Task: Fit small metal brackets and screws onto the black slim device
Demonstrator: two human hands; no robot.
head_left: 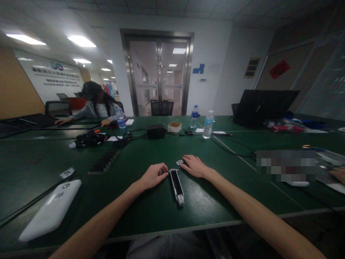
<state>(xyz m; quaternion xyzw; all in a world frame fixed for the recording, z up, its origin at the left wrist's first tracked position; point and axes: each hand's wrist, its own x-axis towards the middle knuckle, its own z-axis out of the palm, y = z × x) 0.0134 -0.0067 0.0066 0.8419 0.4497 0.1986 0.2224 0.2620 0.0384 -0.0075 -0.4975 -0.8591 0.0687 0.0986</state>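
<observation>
In the head view a long, narrow object (177, 187) with a silver frame and a dark middle lies on the green table (145, 208). Its pale metal end points towards me. My left hand (154, 175) is at its far left corner, thumb and forefinger closed together. What they pinch is too small to make out. Beyond that same end, my right hand (196, 166) reaches in from the right, palm down. Its thumb and fingertips are closed on a small silver piece with holes (179, 163), partly covered by the fingers.
A white power bank-like slab (51, 210) lies at left. Further back are a black box (156, 131), a small open carton (174, 126), cables and water bottles (208, 125). Another person (94, 102) sits at far left; a hand (338, 174) shows at the right edge.
</observation>
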